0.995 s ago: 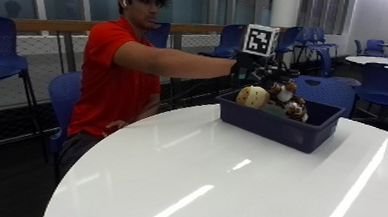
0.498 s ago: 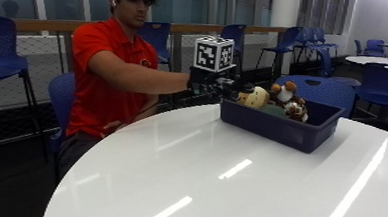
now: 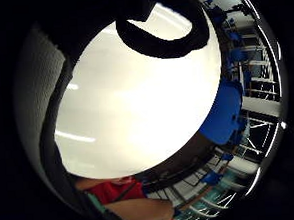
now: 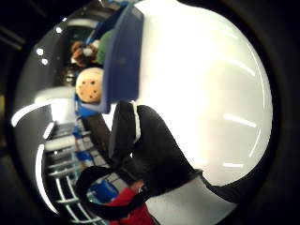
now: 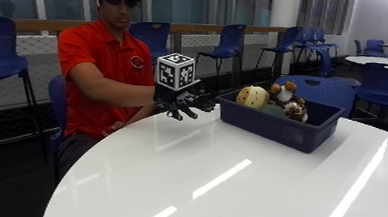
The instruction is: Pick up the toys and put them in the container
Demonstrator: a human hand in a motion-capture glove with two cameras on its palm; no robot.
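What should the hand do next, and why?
Probably come to rest on the table and stop: the gloved hand holds nothing beside the bin, the toys sit inside it, and no toy shows on the table.

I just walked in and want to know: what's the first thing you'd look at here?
Probably the blue container full of toys at the far side of the white round table. Next, the black gloved right hand, held above the table beside the container with nothing in it, fingers loosely curled.
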